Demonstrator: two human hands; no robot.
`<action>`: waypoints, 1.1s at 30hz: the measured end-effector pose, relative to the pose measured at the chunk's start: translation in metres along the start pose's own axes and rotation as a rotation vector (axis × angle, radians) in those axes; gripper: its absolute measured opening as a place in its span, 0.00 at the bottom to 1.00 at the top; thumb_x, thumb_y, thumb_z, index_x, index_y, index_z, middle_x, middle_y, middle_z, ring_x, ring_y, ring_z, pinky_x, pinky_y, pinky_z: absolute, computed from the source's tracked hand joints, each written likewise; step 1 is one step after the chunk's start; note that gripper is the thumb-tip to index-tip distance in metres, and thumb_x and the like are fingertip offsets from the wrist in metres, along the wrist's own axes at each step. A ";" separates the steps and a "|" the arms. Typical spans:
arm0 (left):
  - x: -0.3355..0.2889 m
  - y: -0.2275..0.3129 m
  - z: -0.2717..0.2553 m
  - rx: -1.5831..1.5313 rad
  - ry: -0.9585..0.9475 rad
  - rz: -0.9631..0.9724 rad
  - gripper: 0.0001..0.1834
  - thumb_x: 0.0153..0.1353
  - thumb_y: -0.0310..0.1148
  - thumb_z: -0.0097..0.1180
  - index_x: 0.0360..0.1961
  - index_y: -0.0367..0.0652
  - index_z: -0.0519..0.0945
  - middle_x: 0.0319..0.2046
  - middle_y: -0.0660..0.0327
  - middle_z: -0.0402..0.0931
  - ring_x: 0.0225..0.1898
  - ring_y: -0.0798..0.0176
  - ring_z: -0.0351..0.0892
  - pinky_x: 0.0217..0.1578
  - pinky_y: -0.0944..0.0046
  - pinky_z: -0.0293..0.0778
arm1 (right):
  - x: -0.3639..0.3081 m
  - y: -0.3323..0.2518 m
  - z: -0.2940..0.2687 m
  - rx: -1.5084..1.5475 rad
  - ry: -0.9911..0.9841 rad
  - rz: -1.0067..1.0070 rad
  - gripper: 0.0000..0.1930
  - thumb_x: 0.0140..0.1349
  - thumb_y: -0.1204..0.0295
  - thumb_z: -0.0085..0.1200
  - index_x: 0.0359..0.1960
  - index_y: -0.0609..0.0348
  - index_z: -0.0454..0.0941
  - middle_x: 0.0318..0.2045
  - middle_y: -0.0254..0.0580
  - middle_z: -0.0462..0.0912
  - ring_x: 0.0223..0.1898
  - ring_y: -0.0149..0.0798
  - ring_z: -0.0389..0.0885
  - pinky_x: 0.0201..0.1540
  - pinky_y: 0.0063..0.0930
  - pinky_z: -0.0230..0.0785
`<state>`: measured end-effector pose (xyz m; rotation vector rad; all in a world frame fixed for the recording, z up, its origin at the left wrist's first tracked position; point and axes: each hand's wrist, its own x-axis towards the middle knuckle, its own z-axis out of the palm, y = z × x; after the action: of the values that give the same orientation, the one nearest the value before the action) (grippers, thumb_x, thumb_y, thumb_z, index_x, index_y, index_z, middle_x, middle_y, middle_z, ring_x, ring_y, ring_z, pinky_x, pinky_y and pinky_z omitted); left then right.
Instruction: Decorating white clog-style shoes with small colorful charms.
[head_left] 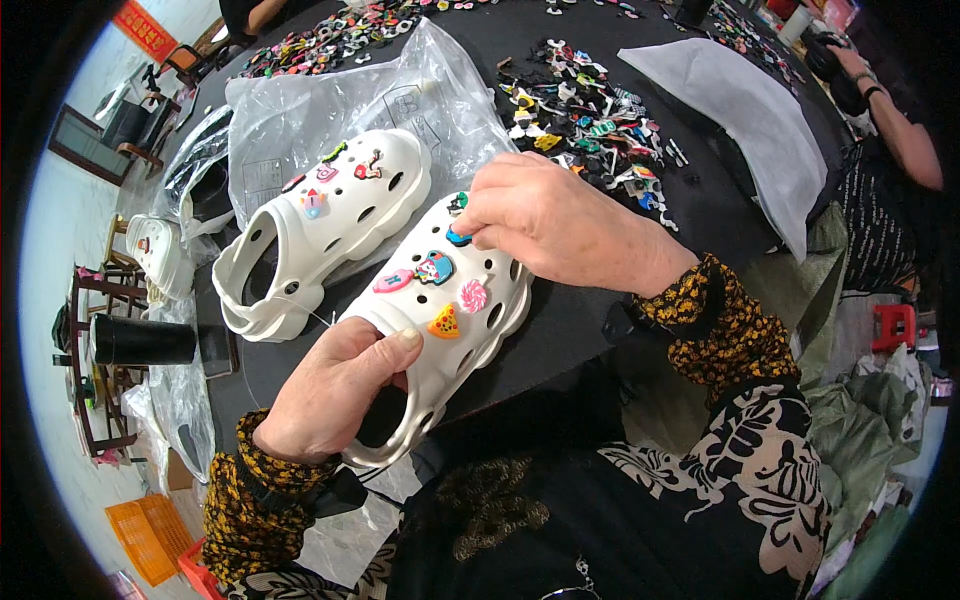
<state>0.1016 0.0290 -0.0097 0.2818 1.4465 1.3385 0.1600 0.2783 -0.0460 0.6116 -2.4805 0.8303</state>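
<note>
My left hand (pixel 340 385) grips a white foam clog (pixel 455 355) at its opening, thumb on top and fingers inside. Over the clog's toe, my right hand (pixel 555 220) pinches a small blue shoe charm (pixel 458 238) against the upper; how far it sits in a hole is hidden by my fingers. Several charms are on this upper, among them a pizza slice (pixel 443 322), a pink swirl candy (pixel 474 295), a pink oval (pixel 393 280) and a cartoon figure (pixel 434 268). To the left, a second white clog (pixel 330 220) with charms lies on a clear plastic bag (pixel 300 130).
Loose charms are heaped (pixel 590 125) beyond my right hand and along the table's far side (pixel 330 45). A white bag (pixel 740 120) lies at the right. Another white clog (pixel 160 255) and a black cylinder (pixel 145 340) are at the left. Other people's arms (pixel 895 125) show at the far edges.
</note>
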 end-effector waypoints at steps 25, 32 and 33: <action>-0.001 0.001 -0.002 0.006 -0.045 0.026 0.24 0.69 0.38 0.50 0.60 0.34 0.68 0.49 0.60 0.76 0.45 0.70 0.75 0.45 0.67 0.71 | 0.020 0.021 -0.002 0.667 -0.336 0.595 0.32 0.59 0.70 0.61 0.64 0.67 0.63 0.57 0.48 0.72 0.57 0.37 0.71 0.59 0.29 0.64; -0.002 0.001 -0.004 0.030 -0.057 0.027 0.23 0.69 0.38 0.49 0.59 0.33 0.68 0.48 0.60 0.76 0.44 0.70 0.75 0.45 0.66 0.71 | 0.020 0.025 -0.001 0.937 -0.380 0.712 0.33 0.59 0.73 0.60 0.66 0.66 0.61 0.57 0.47 0.73 0.54 0.34 0.74 0.58 0.26 0.67; -0.003 0.003 -0.003 0.033 -0.053 0.018 0.23 0.69 0.38 0.49 0.58 0.32 0.69 0.47 0.59 0.77 0.43 0.70 0.75 0.45 0.66 0.71 | 0.021 0.025 -0.002 0.943 -0.408 0.757 0.33 0.59 0.73 0.61 0.66 0.65 0.61 0.56 0.47 0.74 0.53 0.33 0.75 0.57 0.26 0.68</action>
<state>0.0988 0.0262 -0.0069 0.3498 1.4260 1.3134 0.1304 0.2918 -0.0442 0.0616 -2.5612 2.4319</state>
